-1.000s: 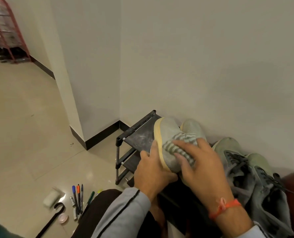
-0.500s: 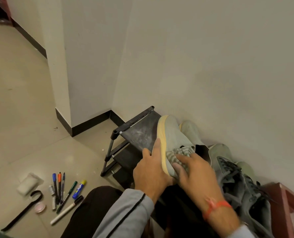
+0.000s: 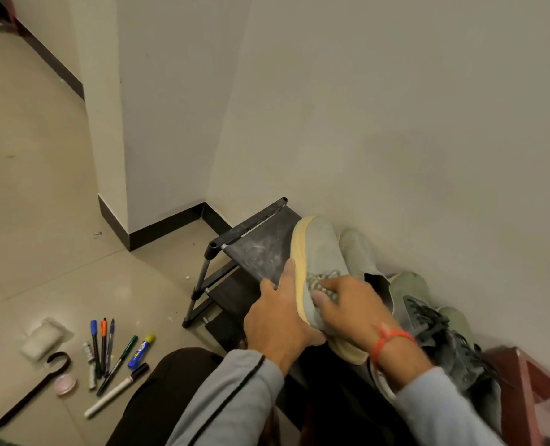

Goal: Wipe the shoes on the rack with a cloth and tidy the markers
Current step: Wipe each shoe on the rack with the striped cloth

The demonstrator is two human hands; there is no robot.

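Since the grey shoe [image 3: 318,252] looks light, with a soft upper and a firmer yellowish sole, you do best to hold it by the sole edge and rub only the upper. It lies tipped on its side on the top shelf of the rack [image 3: 260,249]. Your left hand [image 3: 276,320] grips the sole edge, thumb along it. Your right hand [image 3: 350,304] presses the striped cloth [image 3: 320,283] onto the upper, fingers curled over it. Left of the rack, the markers [image 3: 112,352] lie loose on the floor.
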